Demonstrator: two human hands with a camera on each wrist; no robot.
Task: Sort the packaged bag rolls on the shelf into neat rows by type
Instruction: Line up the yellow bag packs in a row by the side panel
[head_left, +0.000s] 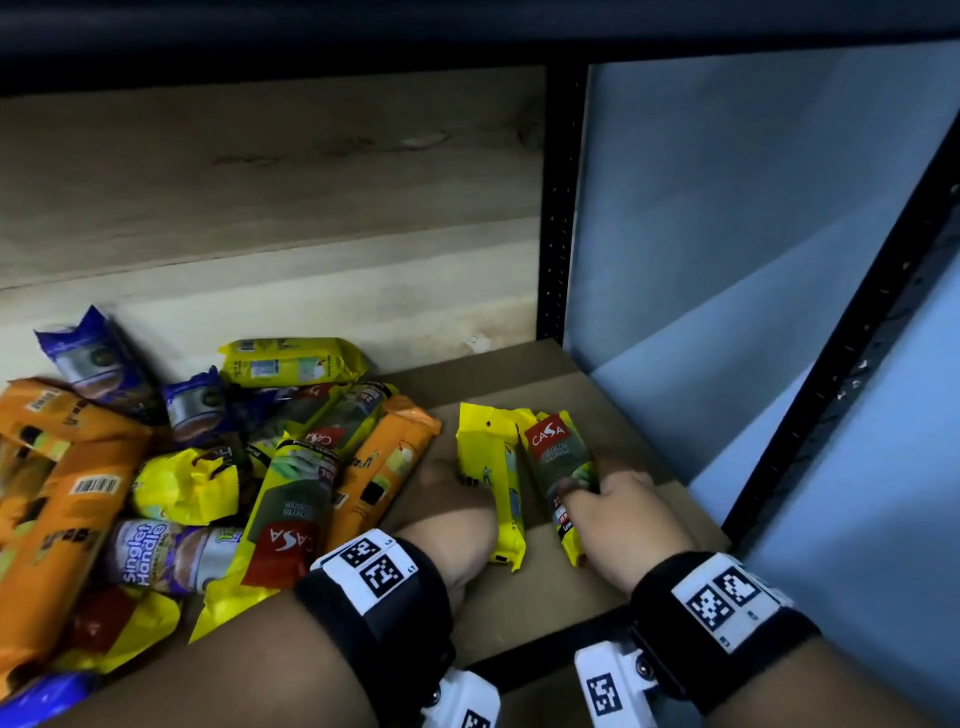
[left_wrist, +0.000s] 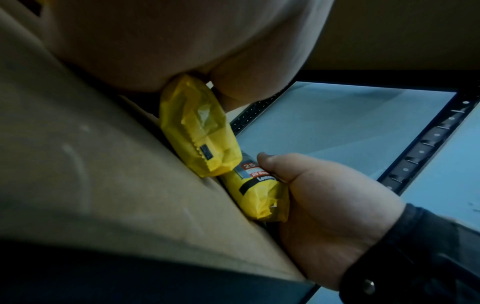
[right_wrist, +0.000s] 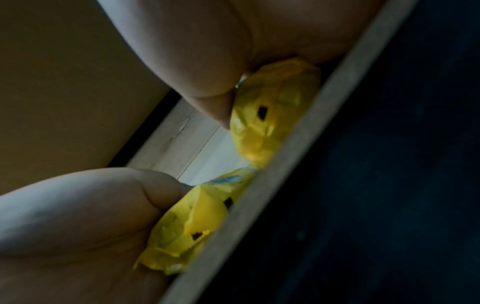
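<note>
In the head view, two yellow packs lie side by side at lower centre on the brown shelf board (head_left: 519, 597): a plain-backed yellow roll (head_left: 493, 488) and, just right of it, a Casa-labelled roll (head_left: 558, 467). The left hand (head_left: 452, 514) rests against the plain roll's left side, fingers hidden, so whether it grasps cannot be told. The right hand (head_left: 623, 519) curls over the Casa roll's lower right. A jumbled pile of orange, yellow and purple packs (head_left: 156, 493) fills the left. In the left wrist view, the right hand (left_wrist: 324, 205) grasps the Casa roll (left_wrist: 259, 191) at centre, thumb on its label. In the right wrist view, both yellow packs sit against the board's edge between the hands.
</note>
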